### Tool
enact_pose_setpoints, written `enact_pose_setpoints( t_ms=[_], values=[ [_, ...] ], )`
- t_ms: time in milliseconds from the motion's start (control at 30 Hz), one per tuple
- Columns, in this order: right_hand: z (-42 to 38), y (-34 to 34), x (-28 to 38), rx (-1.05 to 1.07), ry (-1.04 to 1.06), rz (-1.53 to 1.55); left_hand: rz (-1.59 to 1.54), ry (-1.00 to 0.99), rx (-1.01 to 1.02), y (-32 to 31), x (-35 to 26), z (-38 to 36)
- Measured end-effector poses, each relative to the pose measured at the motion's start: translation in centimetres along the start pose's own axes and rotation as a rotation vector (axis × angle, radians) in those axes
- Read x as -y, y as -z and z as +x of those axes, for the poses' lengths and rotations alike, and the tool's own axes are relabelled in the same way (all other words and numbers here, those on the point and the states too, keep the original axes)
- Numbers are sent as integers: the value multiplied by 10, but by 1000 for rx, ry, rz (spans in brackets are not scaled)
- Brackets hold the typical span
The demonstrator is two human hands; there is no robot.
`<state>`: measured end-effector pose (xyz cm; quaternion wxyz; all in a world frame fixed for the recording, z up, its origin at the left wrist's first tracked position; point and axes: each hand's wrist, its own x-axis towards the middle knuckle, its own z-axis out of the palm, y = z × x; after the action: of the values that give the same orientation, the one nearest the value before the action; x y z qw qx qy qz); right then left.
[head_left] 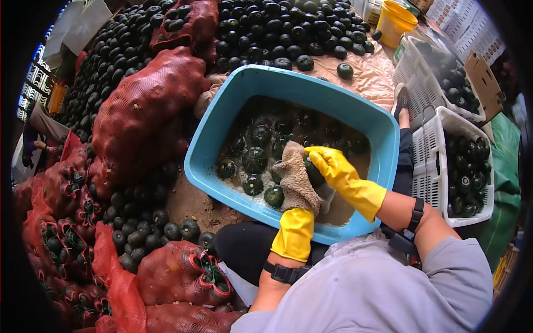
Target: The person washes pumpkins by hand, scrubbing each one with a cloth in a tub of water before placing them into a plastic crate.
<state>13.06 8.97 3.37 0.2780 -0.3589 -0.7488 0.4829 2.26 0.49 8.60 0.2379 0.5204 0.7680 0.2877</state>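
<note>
Both my hands wear yellow rubber gloves and are over a blue tub point(288, 80) of murky water. My left hand point(296, 225) grips a beige terry cloth point(297, 176), which covers its fingers and lies against a dark green kabocha squash point(312, 171). Curled over the far right side of that squash is my right hand point(332, 165). Part of the squash is hidden behind the cloth and glove. Several more squashes, such as a striped one point(254, 160), float in the water left of my hands.
Red mesh sacks point(145, 105) of squash crowd the left. Loose squashes point(277, 33) are heaped at the back. White crates point(463, 166) holding squash stand on the right, and a yellow bucket point(395, 23) sits behind. Another person's leg point(47, 125) shows at far left.
</note>
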Motion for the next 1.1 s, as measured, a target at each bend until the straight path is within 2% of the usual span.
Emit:
enact_pose_setpoints(
  t_ms=[33, 100, 133, 167, 233, 267, 300, 367, 400, 433, 467, 500, 533, 633, 667, 700, 733, 767, 800, 833, 867, 900, 933, 967, 1033, 1067, 1100],
  values=[
    [-18, -20, 8, -89, 96, -8, -5, -31, -31, -5, 14, 3],
    [-27, -28, 26, -194, 260, -233, -13, -94, -92, -16, 41, 9],
    [-29, -20, 26, -92, 231, -133, -170, -235, -191, -16, 59, 4],
    [-29, -16, 36, -29, 41, -31, -325, -382, -300, -30, 82, 7],
    [-19, -18, 36, -41, -389, 796, -642, -147, -228, -62, 91, 6],
    [-18, -28, 27, -173, -405, 961, -801, -25, -218, -78, 96, 7],
    [-14, -41, 14, -319, -311, 959, -938, 36, -237, -66, 67, 5],
    [-14, -29, -9, -183, -199, 524, -390, -211, -431, -38, 41, 0],
    [-12, -10, -11, -24, 60, 148, -288, -312, -536, -34, 44, -2],
    [-11, 13, 10, 141, 182, -84, -249, -318, -502, -33, 52, -1],
    [-13, 23, 29, 237, 136, -168, -209, -325, -468, -32, 61, 0],
    [-19, 28, 42, 334, 85, -248, -303, -384, -302, -5, 51, 0],
    [-22, 30, 47, 364, 45, -205, -488, -293, -239, -9, 51, -5],
    [-16, 27, 51, 402, -178, 120, -754, 89, -183, -41, 81, 3],
    [-16, 17, 32, 353, -336, 437, -539, 16, -236, -37, 73, -4],
    [-26, 4, 26, 203, -587, 828, -323, -57, -286, -35, 68, -9],
    [-33, -7, 18, 157, -521, 859, -333, 25, -211, -44, 74, -7],
    [-35, -14, 5, 107, -456, 888, -499, 126, -91, -24, 52, -9],
    [-26, -6, 9, 155, -295, 560, -334, 9, -211, -25, 50, -9],
    [-22, 14, 15, 256, -222, -107, -165, -104, -324, -27, 50, -12],
    [-23, 15, 13, 291, -56, -188, -163, -236, -238, -43, 73, -9],
    [-23, 15, 23, 325, 110, -269, 73, -436, -380, -25, 62, 4],
    [-33, 18, 40, 342, -37, -329, -108, -503, -320, -4, 54, -1],
    [-37, 13, 31, 277, 6, -173, -289, -566, -257, 7, 49, -6],
    [-34, 3, 11, 160, 116, 127, -411, -410, -295, -21, 61, -11],
    [-31, 6, 34, 190, -193, 335, -467, -335, -317, -38, 70, -11],
    [-29, -5, 27, 132, -192, 485, -523, -266, -337, -41, 67, -9]
  ],
)
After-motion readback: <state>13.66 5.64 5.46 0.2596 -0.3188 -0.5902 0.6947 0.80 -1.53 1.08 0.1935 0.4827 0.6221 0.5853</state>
